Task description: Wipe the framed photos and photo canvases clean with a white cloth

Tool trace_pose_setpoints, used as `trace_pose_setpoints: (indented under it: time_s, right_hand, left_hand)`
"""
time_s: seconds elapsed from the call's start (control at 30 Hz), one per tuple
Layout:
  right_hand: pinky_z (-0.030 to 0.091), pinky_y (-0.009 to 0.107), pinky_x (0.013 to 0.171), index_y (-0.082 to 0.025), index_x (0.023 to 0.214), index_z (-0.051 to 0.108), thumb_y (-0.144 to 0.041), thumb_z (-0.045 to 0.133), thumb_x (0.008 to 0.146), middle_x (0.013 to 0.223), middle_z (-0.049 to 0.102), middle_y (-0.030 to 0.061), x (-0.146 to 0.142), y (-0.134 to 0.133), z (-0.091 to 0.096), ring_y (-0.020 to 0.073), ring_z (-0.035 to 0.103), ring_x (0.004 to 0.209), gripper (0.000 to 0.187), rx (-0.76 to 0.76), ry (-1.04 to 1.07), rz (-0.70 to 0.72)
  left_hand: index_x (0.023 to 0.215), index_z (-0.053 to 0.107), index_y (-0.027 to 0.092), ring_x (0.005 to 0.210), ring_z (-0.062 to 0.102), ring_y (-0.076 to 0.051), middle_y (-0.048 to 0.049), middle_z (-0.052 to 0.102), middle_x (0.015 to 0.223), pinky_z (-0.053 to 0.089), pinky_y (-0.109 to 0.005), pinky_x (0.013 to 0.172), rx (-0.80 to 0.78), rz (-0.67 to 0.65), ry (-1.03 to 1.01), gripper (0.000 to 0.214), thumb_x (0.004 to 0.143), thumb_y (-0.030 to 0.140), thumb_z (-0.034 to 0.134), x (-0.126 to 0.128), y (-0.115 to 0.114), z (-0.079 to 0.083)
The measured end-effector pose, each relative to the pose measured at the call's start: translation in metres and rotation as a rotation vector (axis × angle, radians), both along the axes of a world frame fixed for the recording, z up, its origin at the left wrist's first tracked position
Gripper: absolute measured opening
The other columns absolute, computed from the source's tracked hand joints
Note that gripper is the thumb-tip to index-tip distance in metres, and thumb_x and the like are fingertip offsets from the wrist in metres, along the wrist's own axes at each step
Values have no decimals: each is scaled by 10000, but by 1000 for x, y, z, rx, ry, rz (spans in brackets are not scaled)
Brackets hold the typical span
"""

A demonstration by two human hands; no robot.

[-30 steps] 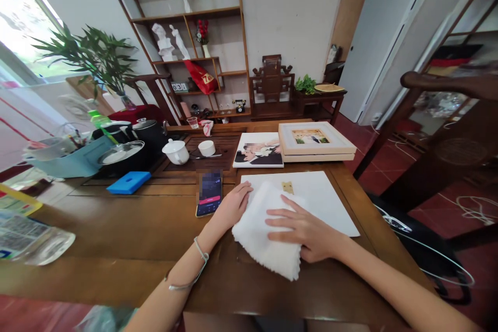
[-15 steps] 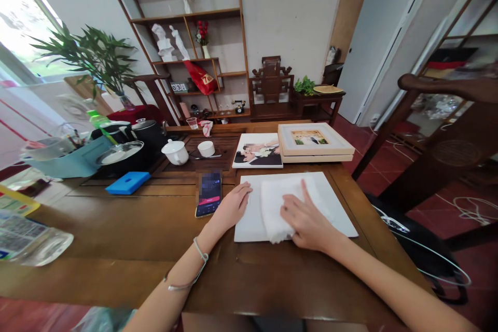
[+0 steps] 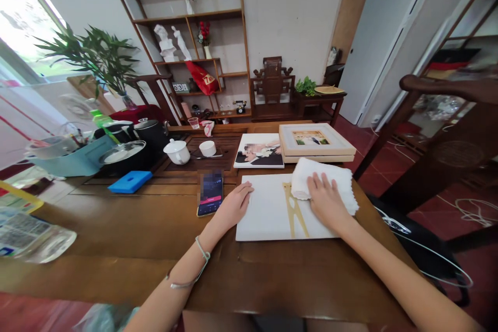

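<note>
A white rectangular panel [image 3: 266,212] lies flat on the table in front of me. On its face is a tan A-shaped piece [image 3: 294,211], like a folding picture stand. My left hand [image 3: 237,202] rests at the panel's left edge, fingers stretched out over the rim; the thumb is hidden. Over the panel's right part, my right hand [image 3: 327,199] presses on a folded white cloth [image 3: 342,181], its fingers spread across it. The cloth hangs past the panel's far right corner and hides that part.
Behind the panel lie a photo print [image 3: 259,150] and stacked framed pictures [image 3: 317,150]. A phone [image 3: 210,194] is left of my left hand. Farther left stand a lidded white teapot [image 3: 177,151], a white cup [image 3: 207,148], a blue block [image 3: 130,181] and a clear bottle [image 3: 35,236]. A chair [image 3: 439,129] stands at right.
My right hand has slid the cloth to the right and away from me, uncovering the tan A-shaped piece. Its fingers have spread out. My left hand stays at the panel's edge.
</note>
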State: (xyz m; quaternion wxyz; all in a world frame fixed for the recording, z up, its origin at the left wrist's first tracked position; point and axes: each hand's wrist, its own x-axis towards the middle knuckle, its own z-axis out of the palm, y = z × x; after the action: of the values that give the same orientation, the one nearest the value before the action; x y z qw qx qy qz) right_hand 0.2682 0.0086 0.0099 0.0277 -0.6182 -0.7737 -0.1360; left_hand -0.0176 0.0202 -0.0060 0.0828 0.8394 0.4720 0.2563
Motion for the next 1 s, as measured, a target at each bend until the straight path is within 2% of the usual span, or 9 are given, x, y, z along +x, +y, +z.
trace_pose_setpoints:
  time_s: [0.1, 0.3, 0.37, 0.43, 0.57, 0.67, 0.77, 0.87, 1.0]
  right_hand:
    - [373, 601, 1003, 24, 1322, 492, -19, 403, 795, 1397, 474, 277, 0, -6, -2, 450, 410, 1293, 536, 23, -32, -16]
    - [380, 503, 1062, -16, 1307, 528, -22, 440, 715, 1365, 541, 206, -17, -21, -13, 355, 433, 1310, 599, 54, 52, 412]
    - [397, 464, 1059, -48, 1297, 539, -36, 438, 728, 1351, 559, 184, -16, -18, -13, 316, 468, 1289, 578, 65, 124, 439]
    - [401, 448, 1057, -54, 1300, 529, -53, 449, 744, 1364, 543, 195, -10, -12, -11, 301, 489, 1271, 562, 69, 182, 362]
    - [376, 476, 1062, -6, 1315, 489, -55, 471, 743, 1395, 485, 257, 11, 1, -2, 335, 438, 1310, 575, 38, 159, 97]
    - [441, 525, 953, -42, 1265, 543, -35, 432, 771, 1320, 555, 245, 25, 3, 7, 366, 498, 1238, 507, -5, 82, -62]
    - [496, 467, 816, -45, 1177, 603, -5, 412, 783, 1163, 633, 247, 28, -1, 18, 372, 583, 1098, 440, -61, -4, -85]
    - [506, 395, 744, -42, 1084, 642, -18, 445, 766, 1028, 665, 233, 18, -11, 25, 341, 623, 1000, 374, -128, -59, 57]
    - [508, 390, 798, -99, 1002, 667, -57, 480, 702, 1069, 678, 186, 3, -24, 25, 297, 626, 1018, 356, -153, -23, 512]
  left_hand:
    - [1134, 615, 131, 1270, 537, -251, -146, 606, 1291, 462, -429, 1069, -4, 3, 1, 297, 928, 110, 401, 1, 0, 1]
    - [1136, 616, 138, 1266, 540, -250, -139, 613, 1284, 465, -437, 1066, 2, -1, 1, 296, 930, 117, 405, 0, 0, 1]
    - [1135, 614, 139, 1264, 542, -250, -139, 614, 1283, 465, -444, 1065, 6, -2, 0, 294, 932, 119, 402, -1, 0, 1]
    - [1131, 614, 144, 1260, 545, -248, -136, 614, 1282, 467, -448, 1063, 9, -5, -3, 294, 931, 116, 401, -1, 0, 1]
    - [1124, 615, 147, 1265, 541, -245, -132, 615, 1279, 472, -445, 1059, 18, -13, -10, 297, 930, 109, 394, -1, -1, 1]
    - [1123, 614, 156, 1260, 546, -245, -126, 616, 1276, 480, -440, 1051, 29, -12, -12, 292, 933, 117, 396, -1, -1, 0]
    - [1125, 614, 148, 1255, 550, -252, -134, 613, 1283, 478, -444, 1051, 22, -6, -1, 290, 932, 120, 399, -1, 0, 0]
    - [1129, 614, 139, 1260, 545, -258, -142, 606, 1294, 473, -445, 1055, 5, 2, -3, 294, 930, 118, 399, 0, 0, 0]
    - [1134, 614, 149, 1263, 542, -252, -131, 609, 1291, 474, -440, 1055, 5, -3, -12, 298, 930, 119, 399, 0, -1, 1]
